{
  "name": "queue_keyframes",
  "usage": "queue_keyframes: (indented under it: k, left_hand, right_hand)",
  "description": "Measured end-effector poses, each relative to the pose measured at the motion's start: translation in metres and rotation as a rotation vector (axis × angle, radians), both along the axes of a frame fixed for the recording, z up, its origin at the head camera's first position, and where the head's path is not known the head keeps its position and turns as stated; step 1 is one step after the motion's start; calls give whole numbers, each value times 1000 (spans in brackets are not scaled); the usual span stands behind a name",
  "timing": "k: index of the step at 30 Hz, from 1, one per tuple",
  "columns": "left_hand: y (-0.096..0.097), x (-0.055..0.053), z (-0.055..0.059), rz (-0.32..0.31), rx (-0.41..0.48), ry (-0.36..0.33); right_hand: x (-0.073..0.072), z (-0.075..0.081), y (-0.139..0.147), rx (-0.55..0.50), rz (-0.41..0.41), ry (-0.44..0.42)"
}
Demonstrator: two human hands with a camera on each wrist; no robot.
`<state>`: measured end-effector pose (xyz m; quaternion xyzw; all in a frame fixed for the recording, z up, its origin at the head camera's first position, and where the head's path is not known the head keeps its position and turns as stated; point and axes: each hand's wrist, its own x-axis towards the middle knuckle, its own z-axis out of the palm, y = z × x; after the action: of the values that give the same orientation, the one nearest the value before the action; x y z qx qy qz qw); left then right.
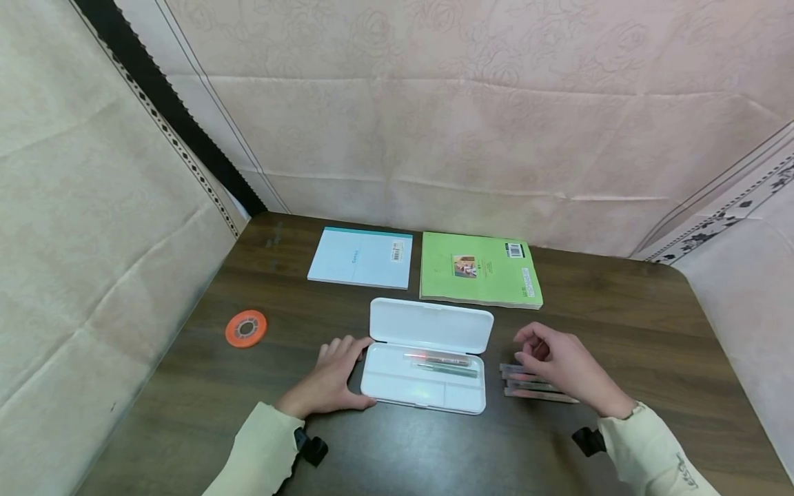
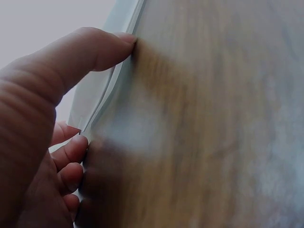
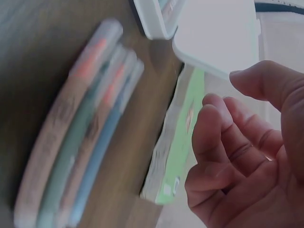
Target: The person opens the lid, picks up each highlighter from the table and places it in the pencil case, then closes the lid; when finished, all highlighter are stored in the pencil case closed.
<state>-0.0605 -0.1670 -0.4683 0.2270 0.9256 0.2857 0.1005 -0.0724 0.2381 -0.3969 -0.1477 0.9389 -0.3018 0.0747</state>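
Note:
A white pencil case [image 1: 403,386] lies with its lid [image 1: 431,325] folded back. Inside are a reddish pen [image 1: 443,358] and a green pen [image 1: 449,370]. My left hand [image 1: 331,379] grips the case's left end, thumb at the near corner and fingers toward the hinge; the left wrist view shows the thumb [image 2: 90,52] on its edge. To the right of the case several pens [image 1: 536,394] lie side by side; the right wrist view shows brownish, green and blue pens [image 3: 71,137] with clear ends. Over them hovers my right hand [image 1: 561,362], fingers loosely bent, holding nothing.
Behind the case lie a light blue booklet [image 1: 360,258] and a thicker green book [image 1: 480,272]. An orange ring-shaped disc [image 1: 246,328] sits on the wooden table [image 1: 291,317] to the left. Pale patterned cloth [image 1: 434,138] hangs along the back and sides.

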Motion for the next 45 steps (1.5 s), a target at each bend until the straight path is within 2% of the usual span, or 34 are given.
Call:
queue_keyframes:
  k: [8, 15, 23, 31, 39, 45]
  left_hand:
    - [-1, 0, -2, 0, 1, 3]
    - [-1, 1, -1, 2, -7, 8]
    - [-1, 1, -1, 2, -13, 10]
    - [-1, 1, -2, 3, -8, 10]
    - [-1, 0, -3, 1, -5, 7]
    - [-1, 0, -2, 0, -6, 7]
  right_hand:
    - [2, 2, 23, 35, -42, 25]
    - [4, -9, 42, 67, -48, 15]
    - [6, -19, 65, 112, -61, 48]
    - [7, -28, 82, 134, -73, 1]
    - [9, -40, 88, 103, -24, 3]
    - [9, -44, 89, 123, -7, 6]
